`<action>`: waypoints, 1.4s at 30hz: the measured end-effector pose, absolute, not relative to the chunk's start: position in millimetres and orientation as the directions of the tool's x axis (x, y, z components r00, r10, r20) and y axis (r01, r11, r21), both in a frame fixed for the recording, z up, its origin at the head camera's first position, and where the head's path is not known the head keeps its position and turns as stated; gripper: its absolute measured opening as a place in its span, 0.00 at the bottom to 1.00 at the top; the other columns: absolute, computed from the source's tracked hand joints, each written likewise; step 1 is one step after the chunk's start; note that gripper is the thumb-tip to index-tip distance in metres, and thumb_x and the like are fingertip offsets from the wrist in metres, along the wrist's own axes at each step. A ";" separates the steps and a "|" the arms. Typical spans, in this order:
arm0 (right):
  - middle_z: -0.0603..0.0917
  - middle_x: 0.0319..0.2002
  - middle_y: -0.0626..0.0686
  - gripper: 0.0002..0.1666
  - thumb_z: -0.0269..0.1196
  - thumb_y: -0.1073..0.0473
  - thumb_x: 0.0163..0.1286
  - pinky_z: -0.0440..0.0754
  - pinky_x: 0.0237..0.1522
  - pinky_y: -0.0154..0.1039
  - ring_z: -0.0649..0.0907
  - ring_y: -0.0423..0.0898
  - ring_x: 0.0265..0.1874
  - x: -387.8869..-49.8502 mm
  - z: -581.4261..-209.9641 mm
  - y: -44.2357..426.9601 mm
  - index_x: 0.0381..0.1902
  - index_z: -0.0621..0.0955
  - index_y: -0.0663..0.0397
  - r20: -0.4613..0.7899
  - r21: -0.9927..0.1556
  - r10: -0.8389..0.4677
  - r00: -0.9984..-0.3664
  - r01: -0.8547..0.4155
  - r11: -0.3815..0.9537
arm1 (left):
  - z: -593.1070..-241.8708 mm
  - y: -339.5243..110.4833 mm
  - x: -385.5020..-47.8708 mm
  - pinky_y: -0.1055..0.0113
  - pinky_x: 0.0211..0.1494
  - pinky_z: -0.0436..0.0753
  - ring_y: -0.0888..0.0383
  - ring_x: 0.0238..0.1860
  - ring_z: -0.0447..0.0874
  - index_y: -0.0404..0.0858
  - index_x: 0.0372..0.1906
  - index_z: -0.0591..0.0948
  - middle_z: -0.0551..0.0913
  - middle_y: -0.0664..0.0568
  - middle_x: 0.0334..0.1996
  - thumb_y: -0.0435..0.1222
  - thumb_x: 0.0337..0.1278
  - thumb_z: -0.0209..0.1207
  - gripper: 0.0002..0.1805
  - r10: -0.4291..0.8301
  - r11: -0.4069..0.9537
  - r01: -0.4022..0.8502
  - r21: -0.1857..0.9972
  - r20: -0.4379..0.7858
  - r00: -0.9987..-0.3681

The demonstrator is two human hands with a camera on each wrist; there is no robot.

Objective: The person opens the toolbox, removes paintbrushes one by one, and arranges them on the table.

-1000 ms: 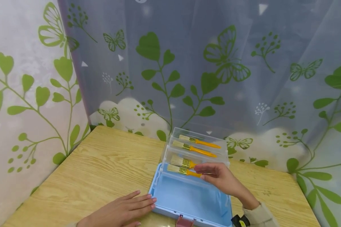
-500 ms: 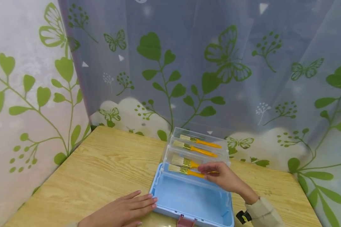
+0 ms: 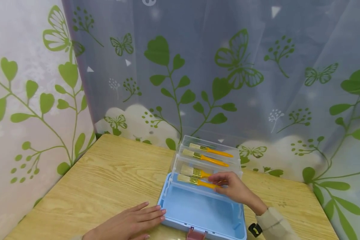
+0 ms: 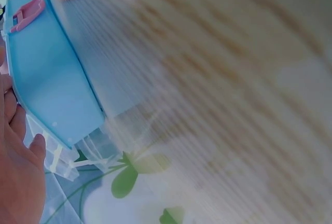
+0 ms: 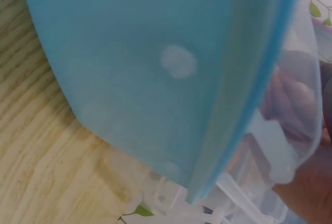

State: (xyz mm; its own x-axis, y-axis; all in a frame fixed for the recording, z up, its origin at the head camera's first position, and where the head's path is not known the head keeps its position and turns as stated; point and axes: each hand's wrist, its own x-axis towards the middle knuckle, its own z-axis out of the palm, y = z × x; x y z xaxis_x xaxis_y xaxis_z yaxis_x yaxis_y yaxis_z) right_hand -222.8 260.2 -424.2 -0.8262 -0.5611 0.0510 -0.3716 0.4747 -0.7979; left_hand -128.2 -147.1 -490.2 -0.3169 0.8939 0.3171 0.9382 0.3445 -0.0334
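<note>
In the head view a blue plastic box (image 3: 195, 204) stands on the table with clear trays (image 3: 232, 178) fanned out above its back part. Several paintbrushes with orange handles lie in these trays. My right hand (image 3: 235, 188) is over the front tray. Its thumb and fingers pinch the handle end of the front paintbrush (image 3: 194, 180), and a wider paintbrush (image 3: 196, 172) lies just behind. My left hand (image 3: 132, 218) lies flat with fingers straight, fingertips against the box's left side. In the right wrist view the clear plastic partly covers my right hand (image 5: 295, 99).
Two slimmer paintbrushes lie in the upper trays, one paintbrush (image 3: 205, 157) ahead of the other paintbrush (image 3: 211, 150). A reddish-pink latch (image 3: 195, 234) hangs at the box's front. The wooden table (image 3: 120, 166) meets patterned curtains (image 3: 192, 66) behind and at the left.
My right hand has slid slightly right along the front paintbrush toward its handle end, so more of the orange handle shows. The left hand stays against the box.
</note>
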 end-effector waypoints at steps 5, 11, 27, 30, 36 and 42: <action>0.86 0.52 0.64 0.20 0.70 0.69 0.65 0.86 0.48 0.37 0.86 0.56 0.47 -221.9 -424.5 257.2 0.55 0.84 0.66 0.054 -0.787 -0.549 -0.834 -0.374 0.490 | -490.2 -147.0 -128.6 0.68 0.82 0.34 0.54 0.78 0.62 0.41 0.81 0.58 0.59 0.51 0.80 0.45 0.75 0.55 0.37 0.894 0.337 0.940 -0.055 0.333 -0.301; 0.88 0.49 0.62 0.19 0.70 0.69 0.64 0.87 0.44 0.37 0.87 0.52 0.43 -220.8 -423.7 255.2 0.54 0.85 0.65 0.074 -0.758 -0.553 -0.830 -0.408 0.509 | -490.5 -147.0 -128.4 0.68 0.82 0.35 0.54 0.78 0.62 0.40 0.81 0.59 0.60 0.51 0.80 0.45 0.75 0.56 0.37 0.893 0.333 0.941 -0.058 0.340 -0.295; 0.86 0.51 0.58 0.21 0.67 0.72 0.67 0.85 0.41 0.36 0.85 0.46 0.42 -222.9 -412.8 251.6 0.58 0.84 0.62 -0.019 -0.676 -0.636 -0.771 -0.459 0.576 | -491.3 -147.7 -131.2 0.69 0.82 0.34 0.54 0.77 0.63 0.41 0.81 0.59 0.61 0.51 0.79 0.46 0.75 0.56 0.37 0.895 0.320 0.945 -0.063 0.348 -0.279; 0.85 0.50 0.58 0.21 0.65 0.73 0.68 0.85 0.42 0.36 0.84 0.47 0.42 -220.4 -410.8 249.3 0.59 0.82 0.64 -0.025 -0.643 -0.652 -0.758 -0.487 0.590 | -491.8 -147.8 -130.6 0.69 0.82 0.34 0.54 0.77 0.63 0.41 0.81 0.59 0.61 0.51 0.79 0.46 0.75 0.56 0.37 0.895 0.317 0.946 -0.063 0.350 -0.276; 0.84 0.49 0.55 0.22 0.64 0.74 0.68 0.84 0.42 0.36 0.83 0.46 0.42 -216.2 -410.0 245.5 0.60 0.82 0.63 -0.015 -0.608 -0.638 -0.770 -0.499 0.617 | -491.4 -148.2 -129.8 0.69 0.82 0.33 0.55 0.77 0.63 0.40 0.80 0.60 0.61 0.51 0.79 0.47 0.76 0.54 0.36 0.897 0.319 0.944 -0.078 0.347 -0.275; 0.84 0.49 0.55 0.22 0.62 0.76 0.69 0.83 0.42 0.37 0.82 0.45 0.41 -214.3 -410.0 244.0 0.60 0.82 0.62 0.003 -0.598 -0.611 -0.791 -0.492 0.633 | -491.2 -148.1 -129.4 0.69 0.82 0.33 0.54 0.77 0.63 0.40 0.80 0.60 0.61 0.51 0.79 0.47 0.76 0.55 0.36 0.896 0.324 0.942 -0.083 0.348 -0.277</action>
State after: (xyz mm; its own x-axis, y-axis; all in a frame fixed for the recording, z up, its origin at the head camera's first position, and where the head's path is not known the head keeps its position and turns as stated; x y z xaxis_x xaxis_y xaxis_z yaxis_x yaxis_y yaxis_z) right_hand -214.3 244.0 -410.0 -0.7913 -0.6114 0.0033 -0.4917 0.6331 -0.5978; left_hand -129.4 -148.1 -491.2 -0.2772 0.8957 0.3476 0.9424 0.3239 -0.0832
